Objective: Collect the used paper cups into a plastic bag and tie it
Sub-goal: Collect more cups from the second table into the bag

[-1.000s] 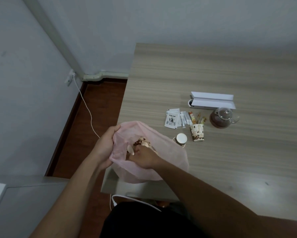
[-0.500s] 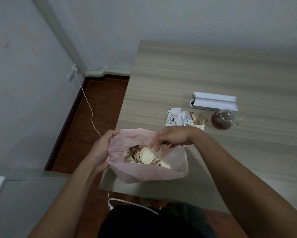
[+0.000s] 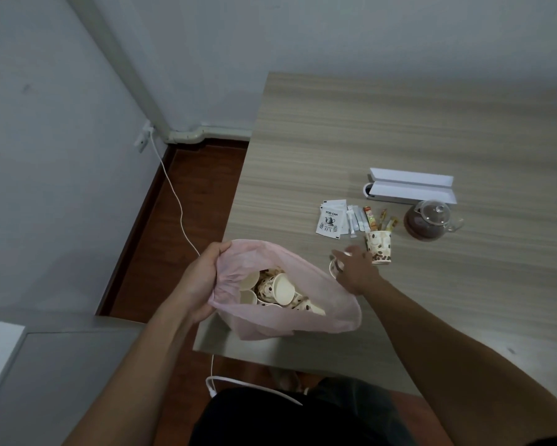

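Paper cups (image 3: 275, 286) piled in pink plastic bag (image 3: 303, 323) | left hand (image 3: 200, 278) grips its rim | right hand (image 3: 357, 272) fingers spread loose over tipped cup (image 3: 334, 268), right beside upright cup (image 3: 379, 246)

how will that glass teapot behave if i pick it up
Probably fragile: the teapot looks like clear glass. Likely heavy for its size, since dark liquid fills the lower part. Its lid may slide off if tilted.

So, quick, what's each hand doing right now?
Left hand: holding the pink bag open by its rim.
Right hand: open, fingers spread over a tipped paper cup on the table.
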Demonstrator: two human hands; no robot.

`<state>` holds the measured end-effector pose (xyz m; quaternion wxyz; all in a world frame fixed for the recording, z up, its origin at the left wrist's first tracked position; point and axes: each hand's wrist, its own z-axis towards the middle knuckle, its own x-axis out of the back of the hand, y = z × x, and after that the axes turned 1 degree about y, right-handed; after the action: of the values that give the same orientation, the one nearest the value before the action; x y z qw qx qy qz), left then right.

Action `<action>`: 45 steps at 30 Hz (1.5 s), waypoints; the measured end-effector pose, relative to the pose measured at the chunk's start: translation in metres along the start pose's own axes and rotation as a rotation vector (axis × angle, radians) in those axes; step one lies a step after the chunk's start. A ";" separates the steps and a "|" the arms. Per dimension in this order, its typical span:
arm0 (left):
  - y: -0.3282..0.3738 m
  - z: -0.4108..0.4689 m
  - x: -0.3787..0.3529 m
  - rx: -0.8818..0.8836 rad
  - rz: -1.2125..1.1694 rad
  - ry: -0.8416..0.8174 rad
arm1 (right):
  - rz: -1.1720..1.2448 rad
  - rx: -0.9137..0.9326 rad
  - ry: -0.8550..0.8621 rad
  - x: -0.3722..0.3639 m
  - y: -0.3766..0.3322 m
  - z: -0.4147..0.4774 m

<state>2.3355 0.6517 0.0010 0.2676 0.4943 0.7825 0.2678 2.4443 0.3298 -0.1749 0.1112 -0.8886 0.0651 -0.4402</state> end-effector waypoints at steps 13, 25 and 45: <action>0.005 -0.006 -0.006 0.001 -0.031 0.002 | 0.538 -0.204 0.172 -0.012 0.048 -0.027; 0.025 0.004 -0.042 -0.004 0.010 -0.114 | 1.313 0.196 -0.492 0.075 -0.052 -0.086; 0.041 0.017 -0.113 0.048 0.050 -0.258 | 0.656 0.294 -0.102 0.066 -0.034 -0.066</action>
<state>2.4144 0.5655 0.0348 0.3471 0.5503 0.7354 0.1897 2.4322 0.3392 -0.0768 0.3763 -0.8159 0.2769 -0.3407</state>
